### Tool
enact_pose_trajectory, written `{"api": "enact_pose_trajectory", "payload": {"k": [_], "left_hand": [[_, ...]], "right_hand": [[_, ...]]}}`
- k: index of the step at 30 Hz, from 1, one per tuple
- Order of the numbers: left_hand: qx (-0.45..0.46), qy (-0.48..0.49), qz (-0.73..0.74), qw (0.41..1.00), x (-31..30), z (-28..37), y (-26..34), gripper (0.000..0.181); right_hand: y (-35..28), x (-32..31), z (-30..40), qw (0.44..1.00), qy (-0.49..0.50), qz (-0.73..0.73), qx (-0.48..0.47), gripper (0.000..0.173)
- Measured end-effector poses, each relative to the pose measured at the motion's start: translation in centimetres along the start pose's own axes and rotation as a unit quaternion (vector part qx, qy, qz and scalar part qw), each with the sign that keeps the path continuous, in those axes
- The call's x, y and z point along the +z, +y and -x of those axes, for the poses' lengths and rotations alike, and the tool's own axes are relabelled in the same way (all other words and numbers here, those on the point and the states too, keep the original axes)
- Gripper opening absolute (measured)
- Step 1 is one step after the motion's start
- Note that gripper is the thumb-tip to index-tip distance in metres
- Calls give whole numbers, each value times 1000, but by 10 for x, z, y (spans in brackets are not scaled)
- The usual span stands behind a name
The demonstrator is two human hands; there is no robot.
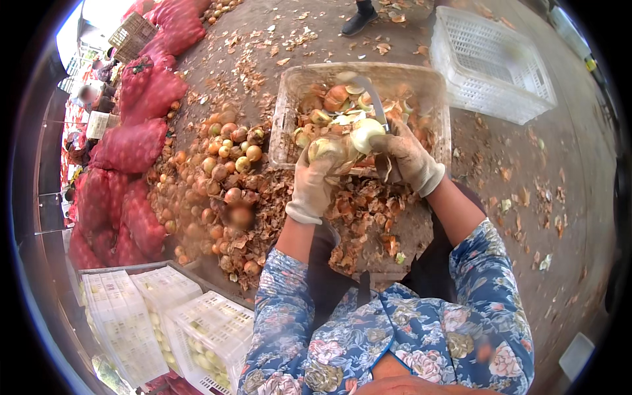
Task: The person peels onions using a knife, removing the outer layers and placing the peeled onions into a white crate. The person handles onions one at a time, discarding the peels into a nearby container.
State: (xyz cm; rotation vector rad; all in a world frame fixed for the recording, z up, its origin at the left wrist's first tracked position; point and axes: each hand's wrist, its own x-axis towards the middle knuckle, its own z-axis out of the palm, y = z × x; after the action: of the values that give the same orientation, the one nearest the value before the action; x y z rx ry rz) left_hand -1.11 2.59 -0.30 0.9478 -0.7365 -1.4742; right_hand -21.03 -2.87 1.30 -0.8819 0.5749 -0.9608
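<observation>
My left hand [312,185], in a pale work glove, holds a yellowish onion [327,148] with loose skin on it. Beside that onion is a peeled white onion [366,134], touched by the thumb of my gloved right hand [414,159]. A curved, sickle-like knife [376,101] is gripped in the right hand, its blade curving up and away past the white onion. Both hands are over the near rim of a dirty plastic crate [276,118]. Inside the crate lie onion skins, cut pieces and onions [336,98].
A heap of unpeeled onions [217,170] spreads to the left, before red mesh sacks [131,143]. White crates [210,340] holding pale onions stand lower left. Another white crate [493,64] is upper right. Someone's shoe [359,20] shows at the top. Skins [363,217] litter the ground.
</observation>
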Motion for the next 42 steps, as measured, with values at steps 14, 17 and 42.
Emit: {"api": "enact_pose_trajectory", "payload": {"k": [14,17,42], "left_hand": [[31,12,73,997,-36,-10,13,48],[50,-1,50,997,-28,-11,18,49],[56,97,-69,991,0,-13,10,54]], "right_hand": [[8,-8,-34,946,92,303,73,45],[14,-5,-35,912,110,388,73,47],[49,-7,-10,738,-110,632,-209,27]]}}
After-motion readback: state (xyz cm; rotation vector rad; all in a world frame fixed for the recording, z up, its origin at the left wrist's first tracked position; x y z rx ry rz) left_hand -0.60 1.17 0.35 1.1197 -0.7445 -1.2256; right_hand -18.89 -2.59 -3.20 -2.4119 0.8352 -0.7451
